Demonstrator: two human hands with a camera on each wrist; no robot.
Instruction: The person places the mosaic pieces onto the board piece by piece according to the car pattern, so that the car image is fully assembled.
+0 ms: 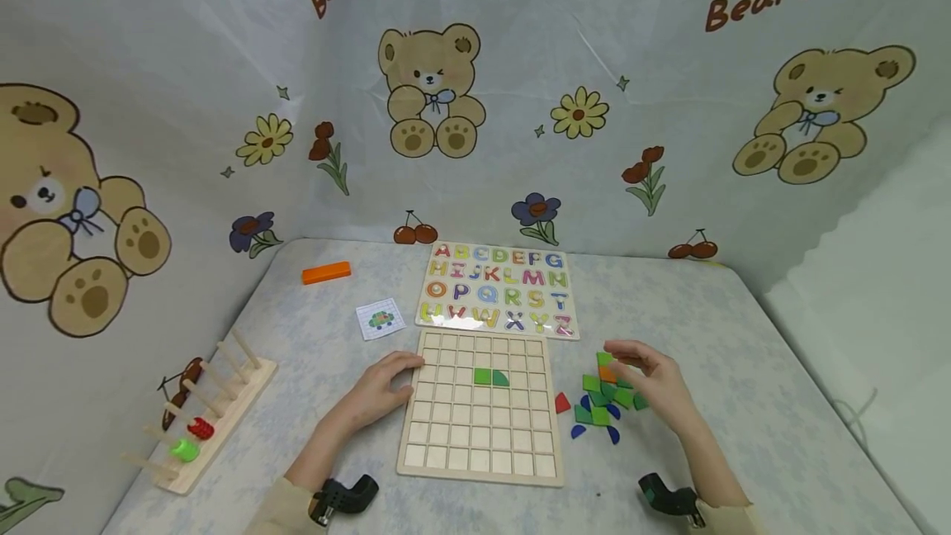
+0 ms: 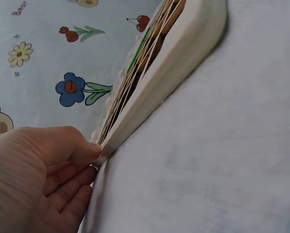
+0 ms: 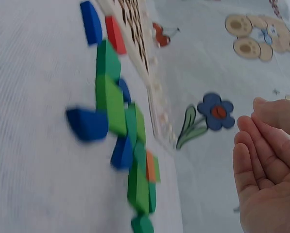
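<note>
A wooden grid board [image 1: 479, 438] lies flat in the middle of the table. A light green square tile [image 1: 483, 376] and a darker green quarter-round tile [image 1: 501, 379] sit side by side in its upper cells. My left hand [image 1: 379, 390] touches the board's left edge with its fingertips; in the left wrist view the thumb [image 2: 89, 151] lies against the edge. Over the loose pile of green tiles [image 1: 600, 416] on the right, my right hand [image 1: 657, 382] hovers with fingers extended. The right wrist view shows nothing between those fingers, and the hand [image 3: 273, 170] apart from the pile.
An alphabet board [image 1: 498, 289] lies just behind the grid board. A picture card [image 1: 380, 319] and an orange box [image 1: 326, 272] are at the back left. A wooden peg stand [image 1: 223, 419] with red and green rings stands at the left. Beside the pile is a red tile [image 1: 562, 403].
</note>
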